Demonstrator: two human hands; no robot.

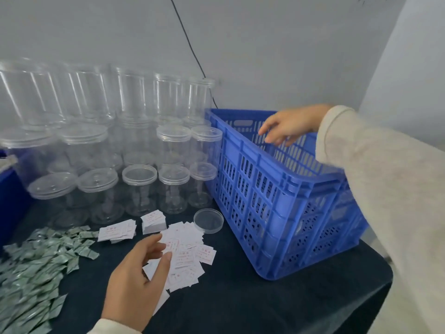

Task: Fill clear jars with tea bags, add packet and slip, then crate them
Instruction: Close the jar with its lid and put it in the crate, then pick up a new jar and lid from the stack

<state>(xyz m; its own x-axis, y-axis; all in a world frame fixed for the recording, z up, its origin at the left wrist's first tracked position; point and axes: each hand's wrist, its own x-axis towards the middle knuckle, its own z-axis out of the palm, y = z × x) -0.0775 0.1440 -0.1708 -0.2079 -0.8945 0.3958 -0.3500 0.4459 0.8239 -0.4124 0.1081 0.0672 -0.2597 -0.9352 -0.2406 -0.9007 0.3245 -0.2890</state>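
Several empty clear jars [139, 186] with lids stand stacked along the back left of the dark table. A blue slatted crate [277, 189] sits to their right. My right hand [286, 127] hovers over the crate's open top with fingers relaxed, holding nothing. My left hand [139, 268] hangs above a scatter of white paper slips [190, 247], fingers loosely spread and empty. Silvery green packets [36, 268] lie heaped at the left front. One loose clear lid [208, 221] lies by the crate.
A dark blue bin [9, 196] stands at the far left edge. Two neater piles of slips [118, 231] lie in front of the jars. A black cable [190, 47] runs down the grey wall. The table's rounded front right corner [375, 285] is near the crate.
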